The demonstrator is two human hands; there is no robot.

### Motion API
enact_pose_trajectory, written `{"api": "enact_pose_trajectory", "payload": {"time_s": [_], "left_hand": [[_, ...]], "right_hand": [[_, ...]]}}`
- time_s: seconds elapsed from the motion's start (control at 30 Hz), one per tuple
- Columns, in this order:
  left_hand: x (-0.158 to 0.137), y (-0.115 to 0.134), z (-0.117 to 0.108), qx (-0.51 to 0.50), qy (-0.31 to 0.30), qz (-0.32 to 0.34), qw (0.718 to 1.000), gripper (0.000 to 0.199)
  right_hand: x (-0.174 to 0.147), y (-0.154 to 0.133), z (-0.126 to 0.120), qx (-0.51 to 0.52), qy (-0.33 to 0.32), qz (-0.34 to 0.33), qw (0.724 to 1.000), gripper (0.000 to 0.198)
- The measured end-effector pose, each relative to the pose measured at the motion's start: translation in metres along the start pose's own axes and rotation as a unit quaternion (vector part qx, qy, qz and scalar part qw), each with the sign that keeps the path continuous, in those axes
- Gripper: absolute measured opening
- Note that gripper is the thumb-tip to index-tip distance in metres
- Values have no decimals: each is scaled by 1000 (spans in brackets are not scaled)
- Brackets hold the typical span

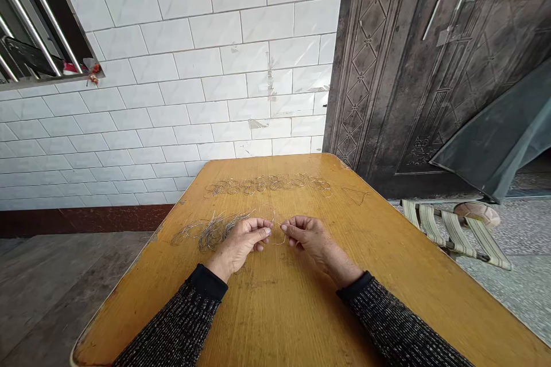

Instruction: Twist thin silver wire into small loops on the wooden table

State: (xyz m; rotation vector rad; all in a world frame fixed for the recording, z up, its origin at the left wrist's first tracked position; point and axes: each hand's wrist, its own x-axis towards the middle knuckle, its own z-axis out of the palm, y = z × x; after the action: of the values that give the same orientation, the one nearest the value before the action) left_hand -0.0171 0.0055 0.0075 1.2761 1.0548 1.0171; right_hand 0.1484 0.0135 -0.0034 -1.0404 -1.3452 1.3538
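A left hand (245,241) and right hand (313,241), pinched narrow, hold a thin wire (277,223) between them over a table (275,315); from it, a tangle (212,234) lies at 9 o'clock, coils (260,184) at 12.

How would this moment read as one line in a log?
left hand: pinching wire | right hand: pinching wire | wire pile: beside left hand | wire loops: row across table
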Motion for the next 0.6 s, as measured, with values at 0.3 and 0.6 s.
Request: {"api": "enact_pose_trajectory", "payload": {"time_s": [0.3, 0.6], "left_hand": [[1, -1, -2, 10, 32, 34, 999, 19], [-4, 33, -34, 87, 92, 100, 987, 20]], "right_hand": [[3, 4, 0, -9, 21, -15, 1000, 38], [14, 22, -3, -46, 40, -34, 998, 35]]}}
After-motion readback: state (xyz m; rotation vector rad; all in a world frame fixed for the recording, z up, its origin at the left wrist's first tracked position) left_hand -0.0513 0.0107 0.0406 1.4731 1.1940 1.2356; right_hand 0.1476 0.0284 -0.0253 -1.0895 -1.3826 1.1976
